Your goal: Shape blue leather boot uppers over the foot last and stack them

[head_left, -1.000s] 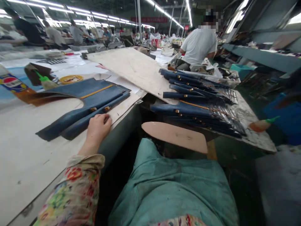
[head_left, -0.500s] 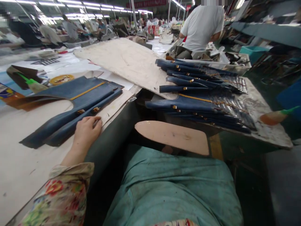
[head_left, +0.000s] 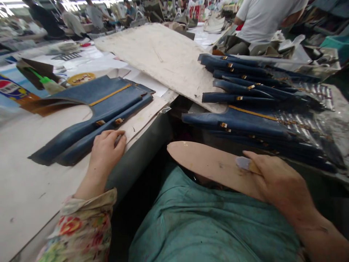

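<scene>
My left hand (head_left: 109, 147) rests at the table's edge, fingers curled, with a small dark thing showing between thumb and fingers that I cannot make out. Just beyond it lie blue leather pieces (head_left: 109, 98) with a yellow stripe and small metal fittings. My right hand (head_left: 283, 182) grips a small tool (head_left: 243, 163) with a pale, rounded flat head and a yellowish handle. Under that hand, above the green cloth (head_left: 212, 222) on my lap, is a long tan board (head_left: 201, 160) with a rounded tip. The hand covers the board's right end.
More blue leather pieces (head_left: 245, 123) are piled at the right, partly under clear plastic. A large pale board (head_left: 163, 62) slants across the tables. On the left stand a yellow dish (head_left: 81, 78) and a green-tipped bottle (head_left: 50, 83). A person in a white shirt (head_left: 267, 22) is behind.
My right hand has come into view from the right with the small tool, over the tan board. The view has tilted down and turned left; my left hand stays at the table edge.
</scene>
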### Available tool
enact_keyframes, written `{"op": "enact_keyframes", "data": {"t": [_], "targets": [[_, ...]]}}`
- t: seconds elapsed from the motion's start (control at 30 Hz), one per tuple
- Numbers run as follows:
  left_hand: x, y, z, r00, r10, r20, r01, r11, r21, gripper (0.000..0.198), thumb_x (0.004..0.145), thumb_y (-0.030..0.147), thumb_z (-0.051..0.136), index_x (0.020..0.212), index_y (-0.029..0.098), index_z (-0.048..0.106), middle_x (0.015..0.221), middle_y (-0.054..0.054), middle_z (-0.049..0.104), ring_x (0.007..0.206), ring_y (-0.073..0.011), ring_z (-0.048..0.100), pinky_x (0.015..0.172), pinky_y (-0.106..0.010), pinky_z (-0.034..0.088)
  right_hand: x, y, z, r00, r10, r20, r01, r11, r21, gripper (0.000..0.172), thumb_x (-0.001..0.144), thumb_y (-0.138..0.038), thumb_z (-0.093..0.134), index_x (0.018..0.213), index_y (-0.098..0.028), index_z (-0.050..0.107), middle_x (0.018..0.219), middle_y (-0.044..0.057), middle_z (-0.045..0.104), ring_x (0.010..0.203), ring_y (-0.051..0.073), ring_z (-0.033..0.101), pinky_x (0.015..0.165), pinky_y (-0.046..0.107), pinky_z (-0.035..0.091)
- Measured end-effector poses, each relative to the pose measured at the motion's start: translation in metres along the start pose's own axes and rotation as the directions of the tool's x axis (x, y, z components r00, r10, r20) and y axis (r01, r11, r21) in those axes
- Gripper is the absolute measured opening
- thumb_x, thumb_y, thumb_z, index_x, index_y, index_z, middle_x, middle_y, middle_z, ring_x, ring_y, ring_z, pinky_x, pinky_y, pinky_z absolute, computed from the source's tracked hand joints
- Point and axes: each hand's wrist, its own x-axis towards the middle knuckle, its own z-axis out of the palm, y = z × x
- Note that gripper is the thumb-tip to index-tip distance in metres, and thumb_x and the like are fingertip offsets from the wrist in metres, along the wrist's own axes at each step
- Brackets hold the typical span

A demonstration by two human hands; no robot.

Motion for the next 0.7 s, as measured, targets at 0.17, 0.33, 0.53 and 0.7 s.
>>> {"op": "enact_keyframes", "data": {"t": [0.17, 0.33, 0.53, 0.7], "targets": [[0.000, 0.003, -0.002, 1.000, 0.005, 0.011, -0.006, 1.000, 0.015, 0.045, 0.086, 0.039, 0.035, 0.109, 0.012, 0.063, 0.107, -0.015, 0.060, 0.103, -0.0289, 0.053, 0.096, -0.044, 0.039, 0.023, -0.022, 0.030, 0.999, 0.015, 0.035, -0.019, 0.992, 0.128, 0.029, 0.082, -0.015, 0.041, 0.105, -0.015, 0.059, 0.096, 0.009, 0.063, 0.088, 0.024, 0.056, 0.078, 0.036, 0.045], [-0.002, 0.007, -0.003, 0.999, 0.022, 0.031, -0.024, 0.998, 0.065, 0.047, 0.088, 0.039, 0.029, 0.111, 0.011, 0.061, 0.108, -0.016, 0.059, 0.105, -0.0301, 0.052, 0.096, -0.045, 0.038, 0.021, -0.021, 0.026, 0.994, 0.077, 0.074, -0.089, 0.980, 0.177, 0.025, 0.083, -0.015, 0.042, 0.100, -0.017, 0.060, 0.094, 0.009, 0.062, 0.089, 0.023, 0.054, 0.080, 0.035, 0.044], [-0.010, 0.018, -0.003, 0.994, 0.104, -0.044, -0.102, 0.994, 0.039, 0.047, 0.089, 0.041, 0.026, 0.108, 0.014, 0.060, 0.108, -0.014, 0.061, 0.103, -0.0304, 0.054, 0.096, -0.044, 0.040, 0.027, -0.027, 0.019, 0.966, 0.167, 0.196, -0.212, 0.949, 0.232, 0.025, 0.083, -0.014, 0.043, 0.101, -0.018, 0.061, 0.098, 0.008, 0.061, 0.094, 0.022, 0.051, 0.085, 0.033, 0.041], [-0.026, 0.048, 0.011, 0.981, 0.157, -0.112, -0.179, 0.959, -0.221, 0.036, 0.088, 0.043, 0.032, 0.107, 0.027, 0.057, 0.108, -0.008, 0.061, 0.104, -0.0286, 0.056, 0.097, -0.045, 0.041, 0.031, -0.032, 0.017, 0.957, 0.191, 0.221, -0.236, 0.950, 0.202, 0.025, 0.081, -0.012, 0.047, 0.101, -0.018, 0.061, 0.099, 0.006, 0.061, 0.096, 0.020, 0.050, 0.086, 0.030, 0.040]]}}
